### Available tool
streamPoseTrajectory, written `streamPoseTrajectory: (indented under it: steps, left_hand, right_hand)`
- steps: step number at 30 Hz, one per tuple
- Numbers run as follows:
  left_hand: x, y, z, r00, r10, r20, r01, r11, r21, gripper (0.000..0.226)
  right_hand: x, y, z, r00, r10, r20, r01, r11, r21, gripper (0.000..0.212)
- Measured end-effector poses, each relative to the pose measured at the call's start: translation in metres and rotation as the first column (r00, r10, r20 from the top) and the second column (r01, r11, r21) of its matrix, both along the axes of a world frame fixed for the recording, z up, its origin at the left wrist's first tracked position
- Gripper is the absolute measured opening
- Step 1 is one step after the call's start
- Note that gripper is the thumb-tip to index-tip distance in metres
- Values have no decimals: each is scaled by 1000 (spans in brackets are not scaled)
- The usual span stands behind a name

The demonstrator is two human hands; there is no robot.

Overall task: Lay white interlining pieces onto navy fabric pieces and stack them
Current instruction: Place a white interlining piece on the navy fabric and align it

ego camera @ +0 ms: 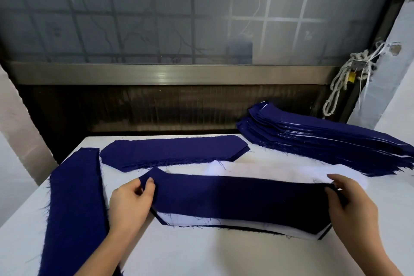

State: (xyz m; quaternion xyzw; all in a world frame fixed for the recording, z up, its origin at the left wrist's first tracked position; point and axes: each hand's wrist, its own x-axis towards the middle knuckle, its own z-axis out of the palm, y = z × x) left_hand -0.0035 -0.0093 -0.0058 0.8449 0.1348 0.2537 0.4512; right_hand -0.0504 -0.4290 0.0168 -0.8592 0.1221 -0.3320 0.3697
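Stretching navy piece (235, 197), hand (132, 201) each end

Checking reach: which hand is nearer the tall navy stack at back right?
Right. The right hand sits just in front of the stack; the left hand is far to its left.

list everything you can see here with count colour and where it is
held navy piece: one, navy, front centre
white interlining: count unclear, white, behind and under it
back navy pile: one, navy, back centre
left navy pile: one, navy, left edge
tall stack: one, navy with white layers, back right
table: one, white, under everything
rope: one, off-white, right wall
left hand: one, pinches the piece's left end
right hand: one, grips its right end
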Motion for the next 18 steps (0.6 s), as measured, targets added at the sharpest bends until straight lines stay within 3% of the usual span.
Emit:
streamPoseTrajectory:
  steps: [7, 12, 18]
  left_hand:
    - [-4, -5, 2, 973, 7, -230, 72, 940, 333, 6]
    - [-3, -7, 2, 981, 8, -192, 67, 922, 381, 20]
    - [-5, -6, 1, 984, 22, -176, 33, 952, 303, 25]
  right_hand:
    - [6, -7, -20, 977, 14, -211, -5, 999, 44, 34]
    - [6, -10, -25, 967, 51, -248, -55, 998, -7, 45]
    - [7, -12, -27, 984, -8, -180, 9, 1000, 3, 35]
